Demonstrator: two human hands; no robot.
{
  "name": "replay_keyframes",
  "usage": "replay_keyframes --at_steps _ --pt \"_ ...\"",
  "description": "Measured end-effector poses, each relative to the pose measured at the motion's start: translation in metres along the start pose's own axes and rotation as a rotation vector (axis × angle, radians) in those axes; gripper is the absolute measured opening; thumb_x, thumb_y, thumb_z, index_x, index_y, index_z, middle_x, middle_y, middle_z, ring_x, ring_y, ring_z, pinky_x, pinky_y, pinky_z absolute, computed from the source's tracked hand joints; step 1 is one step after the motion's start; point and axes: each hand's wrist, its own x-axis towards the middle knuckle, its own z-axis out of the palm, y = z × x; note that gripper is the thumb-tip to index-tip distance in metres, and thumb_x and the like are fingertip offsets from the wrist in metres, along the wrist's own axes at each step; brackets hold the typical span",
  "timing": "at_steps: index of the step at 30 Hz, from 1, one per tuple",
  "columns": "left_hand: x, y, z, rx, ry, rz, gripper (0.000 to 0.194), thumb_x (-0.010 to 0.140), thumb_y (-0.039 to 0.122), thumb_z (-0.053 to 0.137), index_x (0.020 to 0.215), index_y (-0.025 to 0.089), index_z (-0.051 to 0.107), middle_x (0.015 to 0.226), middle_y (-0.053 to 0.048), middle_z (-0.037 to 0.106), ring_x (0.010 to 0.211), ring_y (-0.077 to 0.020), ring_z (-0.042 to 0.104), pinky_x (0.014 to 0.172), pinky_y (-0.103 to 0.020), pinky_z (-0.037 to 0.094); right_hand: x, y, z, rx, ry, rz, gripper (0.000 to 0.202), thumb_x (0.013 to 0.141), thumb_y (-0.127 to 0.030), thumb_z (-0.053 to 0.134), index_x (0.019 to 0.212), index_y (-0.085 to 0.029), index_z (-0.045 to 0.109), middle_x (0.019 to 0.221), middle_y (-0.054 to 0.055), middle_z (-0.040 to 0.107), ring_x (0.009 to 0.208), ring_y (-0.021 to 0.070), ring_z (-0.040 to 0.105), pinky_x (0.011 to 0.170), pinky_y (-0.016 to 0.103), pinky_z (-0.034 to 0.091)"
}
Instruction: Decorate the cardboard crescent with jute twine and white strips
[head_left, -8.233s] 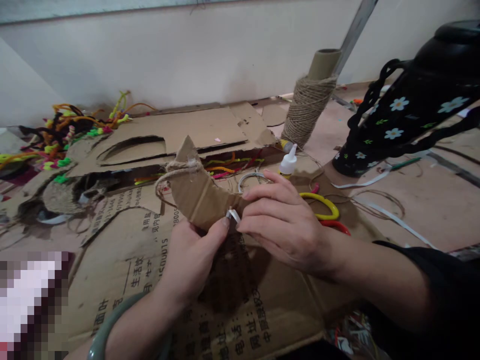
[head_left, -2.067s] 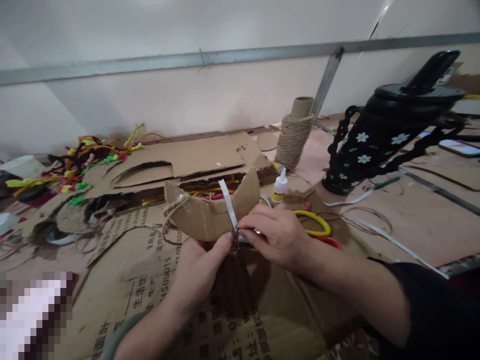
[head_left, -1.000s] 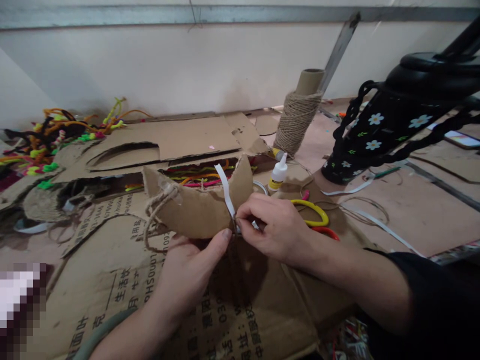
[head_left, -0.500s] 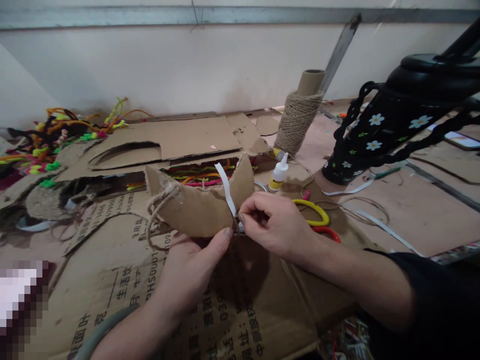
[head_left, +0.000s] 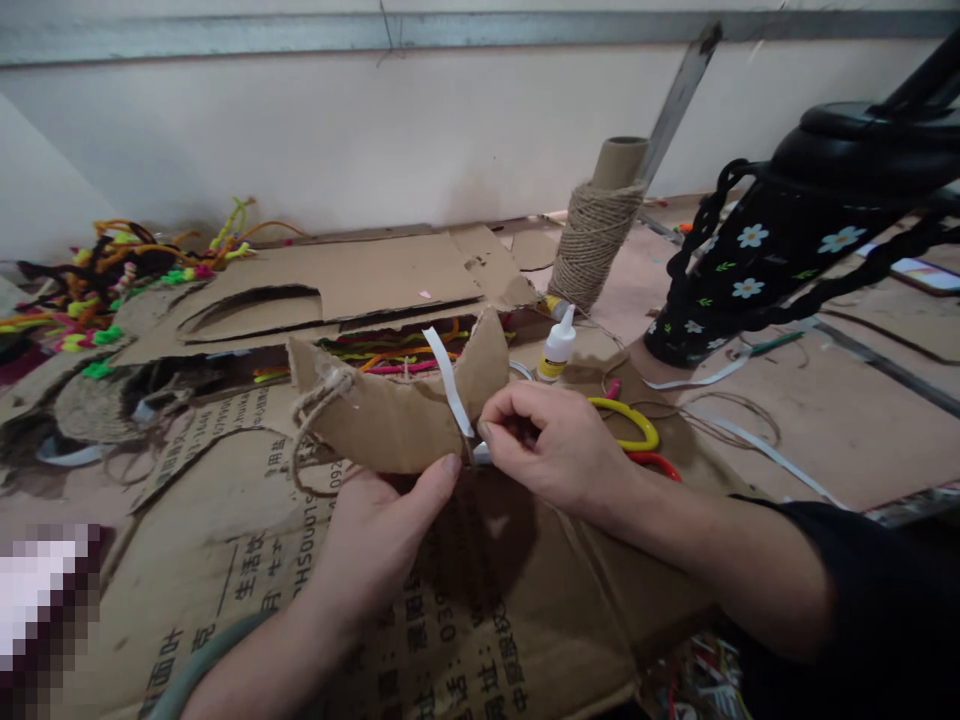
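Note:
My left hand [head_left: 401, 510] grips a crescent-shaped cardboard piece [head_left: 390, 425] from below, thumb on its near face. Brown twine [head_left: 301, 450] is wound at the piece's left end and hangs in a loop. Across its right part lies a narrow white strip [head_left: 448, 385], sticking up above the upper edge. My right hand [head_left: 551, 445] is closed in a pinch beside the strip's lower end. What sits between those fingertips is too small to make out. Behind the right hand lie scissors with a yellow handle [head_left: 637, 425] and a red handle [head_left: 660, 462].
A small glue bottle [head_left: 556, 348] and a twine spool [head_left: 598, 235] stand beyond my hands. A black flowered tumbler [head_left: 757, 245] leans at the right. Colourful fuzzy stems [head_left: 127, 265] pile at the left. Printed cardboard [head_left: 262, 600] covers the near table.
Very little differs. The white strip's top has tipped slightly left, and my right fingertips have shifted a touch. My left hand keeps its hold on the cardboard piece.

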Motion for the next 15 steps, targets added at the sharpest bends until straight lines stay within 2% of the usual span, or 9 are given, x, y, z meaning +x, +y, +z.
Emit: replay_keyframes --at_steps 4,7,11,15 --pt "-0.0003 0.0018 0.0001 -0.025 -0.003 -0.007 0.022 0.07 0.038 0.068 0.078 0.018 0.071 0.082 -0.006 0.074 0.094 -0.0281 0.066 0.087 -0.038 0.05 0.0023 0.0013 -0.0031 0.009 0.005 0.021 0.012 0.072 -0.009 0.053 0.063 -0.016 0.056 0.055 -0.005 0.053 0.049 0.0056 0.043 0.049 0.018 0.035" --pt "-0.001 0.0024 0.0002 -0.067 -0.03 -0.03 0.019 0.071 0.036 0.066 0.076 0.019 0.071 0.082 -0.006 0.074 0.091 -0.0271 0.067 0.084 -0.036 0.052 0.0013 0.004 -0.0033 -0.021 -0.035 -0.057 0.012 0.078 -0.013 0.053 0.069 -0.016 0.06 0.063 -0.002 0.059 0.057 0.0069 0.05 0.055 0.018 0.038" --pt "-0.0018 0.0035 0.0008 -0.066 -0.033 -0.021 0.018 0.073 0.034 0.064 0.078 0.018 0.07 0.089 -0.006 0.074 0.092 -0.0254 0.066 0.086 -0.034 0.05 -0.0041 0.0064 -0.0015 -0.105 -0.054 -0.171 0.01 0.081 -0.021 0.054 0.077 -0.016 0.062 0.065 -0.001 0.057 0.057 0.0076 0.049 0.055 0.02 0.037" --pt "-0.0022 0.0044 0.0009 -0.019 -0.023 0.013 0.019 0.074 0.034 0.063 0.081 0.018 0.07 0.091 -0.005 0.073 0.095 -0.0254 0.065 0.089 -0.034 0.049 -0.0068 0.0067 0.0 -0.139 -0.054 -0.182 0.009 0.078 -0.014 0.052 0.074 -0.016 0.06 0.065 -0.001 0.055 0.058 0.0081 0.049 0.057 0.02 0.038"
